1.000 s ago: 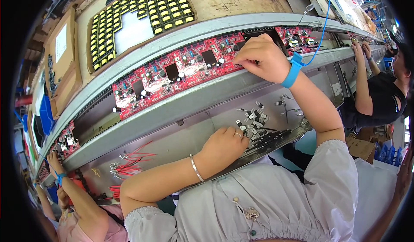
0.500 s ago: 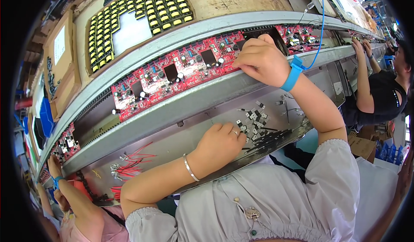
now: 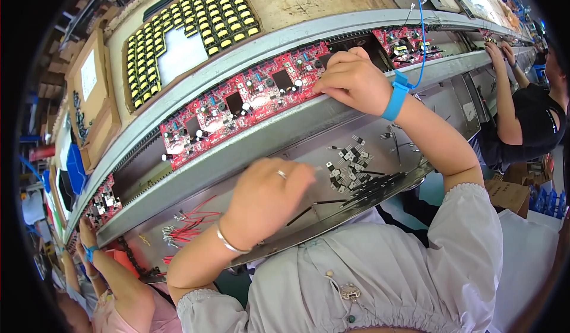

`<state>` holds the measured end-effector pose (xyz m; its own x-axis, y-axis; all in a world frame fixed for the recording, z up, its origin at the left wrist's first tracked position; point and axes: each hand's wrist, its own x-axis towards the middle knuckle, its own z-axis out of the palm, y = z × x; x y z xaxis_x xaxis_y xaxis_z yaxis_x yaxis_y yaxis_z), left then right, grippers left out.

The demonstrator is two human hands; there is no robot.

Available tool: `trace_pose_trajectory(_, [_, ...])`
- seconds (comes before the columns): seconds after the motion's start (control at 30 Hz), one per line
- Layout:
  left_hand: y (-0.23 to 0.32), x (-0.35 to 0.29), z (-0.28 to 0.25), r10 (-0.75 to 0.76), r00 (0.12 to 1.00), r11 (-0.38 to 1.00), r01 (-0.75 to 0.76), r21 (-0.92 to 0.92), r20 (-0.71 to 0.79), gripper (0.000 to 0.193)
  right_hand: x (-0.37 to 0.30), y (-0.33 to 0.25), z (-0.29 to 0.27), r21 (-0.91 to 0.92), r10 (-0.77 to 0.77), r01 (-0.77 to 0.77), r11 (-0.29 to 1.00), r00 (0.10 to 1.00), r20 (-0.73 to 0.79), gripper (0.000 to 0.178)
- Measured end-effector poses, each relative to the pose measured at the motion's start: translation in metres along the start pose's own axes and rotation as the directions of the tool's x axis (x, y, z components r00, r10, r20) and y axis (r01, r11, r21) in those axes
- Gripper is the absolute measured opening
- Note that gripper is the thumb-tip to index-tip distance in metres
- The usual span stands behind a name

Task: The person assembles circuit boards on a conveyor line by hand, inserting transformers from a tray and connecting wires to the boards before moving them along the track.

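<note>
My right hand (image 3: 351,82) is closed at the near edge of a row of red circuit boards (image 3: 261,88) on the conveyor. Its fingers are pressed together, and whatever is in them is hidden. A blue wrist strap (image 3: 396,97) with a blue cord circles that wrist. My left hand (image 3: 261,193), smeared by motion, hovers over the metal tray (image 3: 297,155) below the conveyor rail; I cannot make out anything in its fingers. To its right lies a pile of transistors (image 3: 350,165) with black bodies and metal tabs, beside several dark strips (image 3: 380,189).
Red wires (image 3: 189,231) lie in the tray's left part. Beyond the conveyor stand a tray of yellow-and-black components (image 3: 234,21) and a cardboard box (image 3: 98,89). Another board (image 3: 404,45) is farther right. Co-workers' arms (image 3: 506,104) reach in at both sides.
My left hand has moved left and up, away from the transistor pile. The right hand stays at the boards' edge, slightly shifted in view. The camera view has shifted a little.
</note>
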<state>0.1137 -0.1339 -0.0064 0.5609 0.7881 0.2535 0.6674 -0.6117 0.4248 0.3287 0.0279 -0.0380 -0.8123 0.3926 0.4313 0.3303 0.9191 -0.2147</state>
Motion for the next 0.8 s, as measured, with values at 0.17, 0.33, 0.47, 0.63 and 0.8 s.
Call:
trace_pose_trajectory(0.17, [-0.032,0.011,-0.024,-0.163,0.967,0.979,0.182,0.086,-0.196,0.020,-0.004,-0.021,-0.024,0.103,0.052,-0.046,0.994,0.997,-0.054,0.035])
trace_pose_trajectory(0.33, [-0.052,0.018,-0.021,-0.205,0.920,0.965,0.246,0.085,-0.334,0.013,-0.034,-0.078,-0.023,0.096,-0.086,0.052,0.994,0.912,0.402,0.046])
trace_pose_trajectory(0.47, [-0.051,0.026,-0.022,-0.186,0.909,0.868,0.329,0.371,-0.372,0.009,-0.047,-0.081,-0.004,0.057,0.033,-0.067,0.996,0.889,0.458,0.057])
trace_pose_trajectory(0.63, [-0.052,0.030,-0.016,-0.166,0.911,0.816,0.342,0.466,-0.377,0.009,-0.053,-0.085,0.003,0.072,0.030,-0.076,0.995,0.865,0.501,0.055])
trace_pose_trajectory(0.8, [-0.054,0.030,-0.008,-0.188,0.940,0.783,0.319,0.533,-0.286,0.015,-0.055,-0.081,0.006,0.087,0.016,-0.069,0.994,0.865,0.502,0.052])
